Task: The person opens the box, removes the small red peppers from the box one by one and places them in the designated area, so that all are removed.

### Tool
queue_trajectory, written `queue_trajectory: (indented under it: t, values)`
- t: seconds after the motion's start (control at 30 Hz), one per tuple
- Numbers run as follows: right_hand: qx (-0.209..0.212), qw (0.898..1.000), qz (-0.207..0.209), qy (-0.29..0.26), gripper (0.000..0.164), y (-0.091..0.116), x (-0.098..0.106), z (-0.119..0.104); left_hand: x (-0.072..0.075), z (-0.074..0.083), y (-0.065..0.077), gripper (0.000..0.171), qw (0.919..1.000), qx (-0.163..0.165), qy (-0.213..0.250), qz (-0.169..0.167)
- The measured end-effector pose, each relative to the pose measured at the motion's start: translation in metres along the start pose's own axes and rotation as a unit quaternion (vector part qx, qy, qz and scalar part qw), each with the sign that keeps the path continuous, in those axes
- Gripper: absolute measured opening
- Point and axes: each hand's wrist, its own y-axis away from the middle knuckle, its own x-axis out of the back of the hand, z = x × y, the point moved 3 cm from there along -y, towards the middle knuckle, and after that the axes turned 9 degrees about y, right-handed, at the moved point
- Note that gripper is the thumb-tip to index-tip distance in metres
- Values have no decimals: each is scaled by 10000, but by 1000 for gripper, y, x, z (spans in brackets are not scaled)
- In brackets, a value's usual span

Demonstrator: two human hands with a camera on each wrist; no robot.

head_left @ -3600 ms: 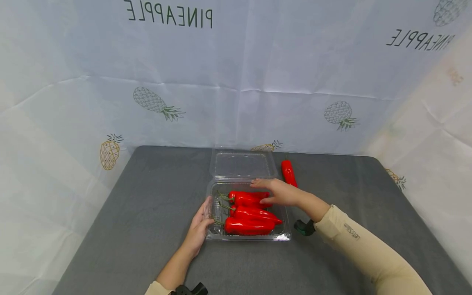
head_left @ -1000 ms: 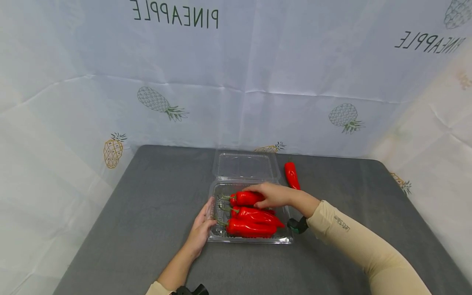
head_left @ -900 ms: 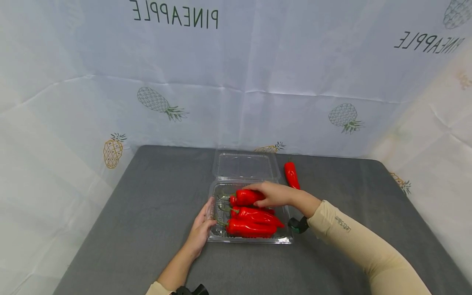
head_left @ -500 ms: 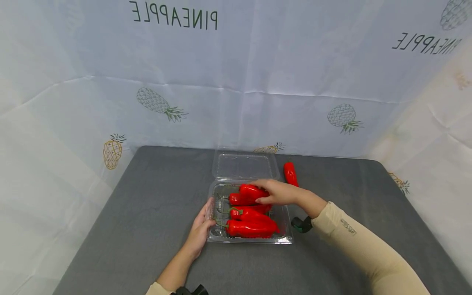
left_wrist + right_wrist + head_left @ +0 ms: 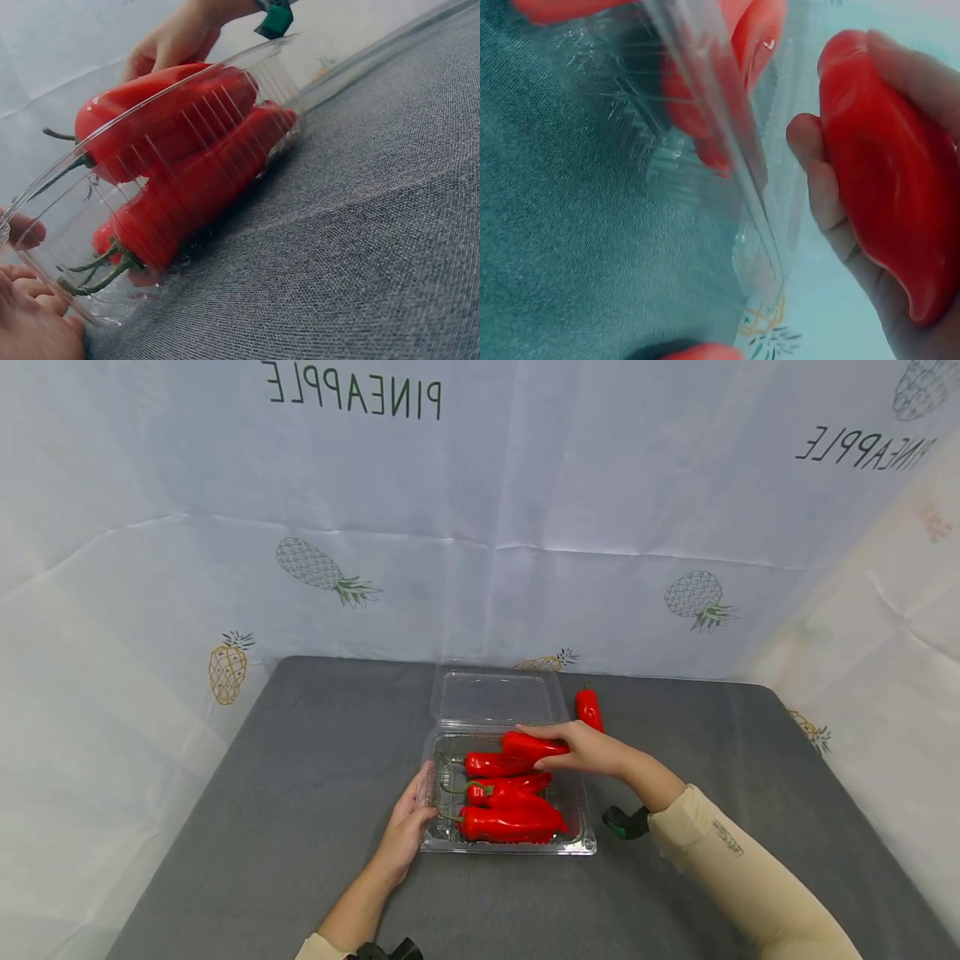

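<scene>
My right hand (image 5: 588, 750) holds a shiny red pepper (image 5: 528, 746) above the far right part of a clear plastic clamshell box (image 5: 510, 851). In the right wrist view the thumb and fingers wrap this pepper (image 5: 885, 165), its pointed end toward the palm; the box wall stands beside it. My left hand (image 5: 402, 827) grips the box's left wall; in the left wrist view a fingertip (image 5: 28, 233) shows at the rim. Several more red peppers (image 5: 510, 825) lie crosswise in the box, green stems to the left, some overlapping.
The box's hinged lid (image 5: 495, 695) lies folded back behind it. Another red pepper (image 5: 589, 708) lies on the grey tabletop (image 5: 300, 760), right of the lid. A white pineapple-print cloth (image 5: 480, 527) hangs close behind the table.
My right hand, reaching over the peppers earlier, has taken hold of the back one, lifted it and carried it rightward. My left hand has stayed on the box.
</scene>
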Motion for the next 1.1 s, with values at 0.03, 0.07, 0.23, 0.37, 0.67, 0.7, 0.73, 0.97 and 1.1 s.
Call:
queue_trajectory:
  t: [0.03,0.07,0.23,0.37,0.67,0.7,0.73,0.97,1.1]
  values:
    - [-83,10000,-2,-34,63,2,0,2,0,0,0,73,10000,-1,12,-5]
    - [-149,9999,10,-43,63,4,1,4,0,0,0,73,10000,-3,17,-12]
    - [-582,9977,296,-157,62,15,6,14,0,-1,-1,73,10000,-2,42,-22]
    - [-1001,9919,784,-75,63,24,9,25,0,-1,-1,73,10000,4,0,-7]
    - [-1527,9629,2172,474,53,42,10,44,0,-3,-1,73,10000,-22,-4,-64]
    - [-1585,9583,2316,543,51,44,10,46,0,-3,-1,73,10000,-20,-10,-76]
    - [-1642,9532,2469,590,50,47,10,48,0,-3,-1,72,10000,-20,-18,-78]
    - [-1948,9086,3602,822,46,64,6,59,0,-2,0,73,10000,3,-39,4]
    - [-2298,8882,3921,678,45,69,2,65,-1,-2,0,73,10000,7,-76,21]
